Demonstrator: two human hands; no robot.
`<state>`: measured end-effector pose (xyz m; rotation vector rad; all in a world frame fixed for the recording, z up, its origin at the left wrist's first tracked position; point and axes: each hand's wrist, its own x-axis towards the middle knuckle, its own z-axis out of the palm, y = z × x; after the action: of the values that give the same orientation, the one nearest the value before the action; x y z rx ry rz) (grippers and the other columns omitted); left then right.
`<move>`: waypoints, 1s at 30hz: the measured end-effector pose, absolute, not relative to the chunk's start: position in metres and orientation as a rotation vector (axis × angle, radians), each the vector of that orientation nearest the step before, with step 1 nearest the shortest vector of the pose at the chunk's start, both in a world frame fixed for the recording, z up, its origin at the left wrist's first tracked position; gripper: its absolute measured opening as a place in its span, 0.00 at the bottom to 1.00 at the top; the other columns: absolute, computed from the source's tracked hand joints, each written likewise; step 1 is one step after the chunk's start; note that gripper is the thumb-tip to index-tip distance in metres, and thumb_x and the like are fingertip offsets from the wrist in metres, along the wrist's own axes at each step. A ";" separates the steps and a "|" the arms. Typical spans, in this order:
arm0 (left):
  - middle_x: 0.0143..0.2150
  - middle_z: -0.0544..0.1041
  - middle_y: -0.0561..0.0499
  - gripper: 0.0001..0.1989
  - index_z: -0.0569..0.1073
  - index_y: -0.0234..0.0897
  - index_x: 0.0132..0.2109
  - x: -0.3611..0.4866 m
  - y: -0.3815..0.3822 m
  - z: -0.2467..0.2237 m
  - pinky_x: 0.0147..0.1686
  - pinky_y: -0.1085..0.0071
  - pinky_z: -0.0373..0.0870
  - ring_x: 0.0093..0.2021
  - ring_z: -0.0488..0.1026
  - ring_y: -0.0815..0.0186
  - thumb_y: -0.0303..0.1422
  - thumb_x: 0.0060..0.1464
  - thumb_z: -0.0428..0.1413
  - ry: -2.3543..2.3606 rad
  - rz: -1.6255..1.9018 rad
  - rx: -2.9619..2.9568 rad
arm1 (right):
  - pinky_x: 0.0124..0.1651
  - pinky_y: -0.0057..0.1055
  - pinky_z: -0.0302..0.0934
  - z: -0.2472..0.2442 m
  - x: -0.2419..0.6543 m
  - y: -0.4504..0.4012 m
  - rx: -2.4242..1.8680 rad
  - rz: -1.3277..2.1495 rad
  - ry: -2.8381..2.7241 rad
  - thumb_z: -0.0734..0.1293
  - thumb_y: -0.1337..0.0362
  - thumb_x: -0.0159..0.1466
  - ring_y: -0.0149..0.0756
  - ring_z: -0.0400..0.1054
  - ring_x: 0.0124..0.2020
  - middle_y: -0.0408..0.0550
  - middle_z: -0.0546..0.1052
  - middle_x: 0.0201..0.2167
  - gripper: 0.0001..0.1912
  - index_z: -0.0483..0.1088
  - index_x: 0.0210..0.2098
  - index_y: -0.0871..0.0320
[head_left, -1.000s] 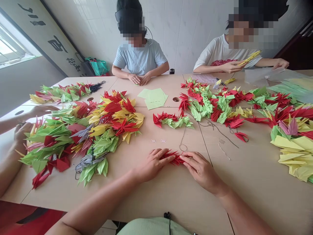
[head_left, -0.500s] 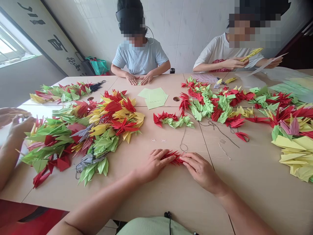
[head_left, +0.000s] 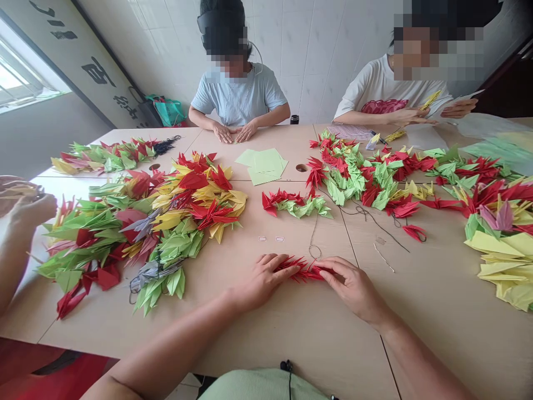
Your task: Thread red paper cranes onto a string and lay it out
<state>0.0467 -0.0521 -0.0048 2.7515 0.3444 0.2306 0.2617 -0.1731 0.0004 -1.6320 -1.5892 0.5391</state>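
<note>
A short row of red folded paper cranes (head_left: 300,272) lies on the table in front of me, pointed tips sticking up. Over its left end, my left hand (head_left: 266,278) is closed, fingers resting across the folds and holding them down. My right hand (head_left: 347,286) pinches the red paper at the other end between thumb and fingers. A dark thread (head_left: 315,239) runs from the row up toward a red and green string of cranes (head_left: 296,204) lying just beyond. The undersides of my fingers are hidden.
Piles of coloured cranes (head_left: 166,211) lie to the left and strings of cranes (head_left: 366,172) to the right. Green paper sheets (head_left: 263,165) are at the centre back. A white stick-like piece (head_left: 383,257) lies right. Two people sit opposite; another person's hands (head_left: 25,205) work at left.
My right hand has shifted slightly right, and more of the red row shows between my hands. My left hand stays put. The person at the back right has lowered their hands slightly.
</note>
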 end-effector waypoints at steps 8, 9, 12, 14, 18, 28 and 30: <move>0.59 0.64 0.42 0.24 0.57 0.46 0.64 0.046 -0.052 -0.005 0.52 0.58 0.63 0.54 0.63 0.57 0.28 0.63 0.42 0.348 0.214 2.759 | 0.43 0.34 0.70 -0.002 0.264 -0.173 -1.664 0.422 -1.659 0.60 0.61 0.66 0.39 0.72 0.41 0.49 0.76 0.39 0.10 0.73 0.40 0.53; 0.59 0.64 0.42 0.23 0.57 0.46 0.64 0.046 -0.052 -0.005 0.52 0.58 0.63 0.54 0.63 0.57 0.28 0.63 0.42 0.346 0.208 2.761 | 0.43 0.34 0.70 -0.002 0.265 -0.174 -1.661 0.425 -1.670 0.60 0.62 0.67 0.39 0.72 0.42 0.49 0.76 0.40 0.10 0.73 0.40 0.52; 0.59 0.64 0.42 0.23 0.57 0.45 0.64 0.047 -0.052 -0.004 0.53 0.58 0.63 0.54 0.63 0.57 0.29 0.63 0.41 0.349 0.191 2.764 | 0.44 0.34 0.69 -0.003 0.263 -0.173 -1.636 0.420 -1.721 0.60 0.64 0.66 0.38 0.71 0.42 0.48 0.76 0.40 0.10 0.73 0.41 0.52; 0.59 0.64 0.42 0.23 0.57 0.45 0.64 0.047 -0.052 -0.004 0.53 0.58 0.62 0.54 0.63 0.57 0.29 0.63 0.41 0.352 0.178 2.764 | 0.44 0.34 0.69 -0.004 0.259 -0.171 -1.614 0.404 -1.756 0.60 0.66 0.66 0.38 0.71 0.42 0.48 0.76 0.40 0.10 0.72 0.42 0.53; 0.59 0.64 0.43 0.23 0.57 0.45 0.64 0.047 -0.053 -0.004 0.53 0.59 0.62 0.54 0.63 0.58 0.29 0.64 0.41 0.362 0.193 2.756 | 0.43 0.34 0.69 -0.007 0.252 -0.169 -1.597 0.400 -1.806 0.59 0.67 0.66 0.37 0.71 0.40 0.48 0.75 0.38 0.10 0.72 0.42 0.53; 0.58 0.66 0.45 0.22 0.58 0.46 0.63 0.047 -0.053 -0.007 0.53 0.61 0.62 0.53 0.64 0.59 0.31 0.64 0.42 0.376 0.241 2.733 | 0.49 0.39 0.66 -0.008 0.252 -0.173 -1.640 0.345 -1.891 0.64 0.67 0.63 0.40 0.68 0.47 0.49 0.71 0.48 0.07 0.67 0.42 0.54; 0.58 0.66 0.45 0.22 0.58 0.46 0.63 0.047 -0.053 -0.008 0.53 0.61 0.62 0.53 0.64 0.59 0.31 0.64 0.42 0.381 0.247 2.732 | 0.47 0.38 0.65 -0.008 0.253 -0.173 -1.619 0.379 -1.900 0.64 0.70 0.63 0.39 0.68 0.44 0.47 0.74 0.41 0.07 0.66 0.41 0.54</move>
<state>0.0469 -0.0529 -0.0082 2.7324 0.3806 0.2467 0.2530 -0.1727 -0.0075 -1.6188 -1.9003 0.3790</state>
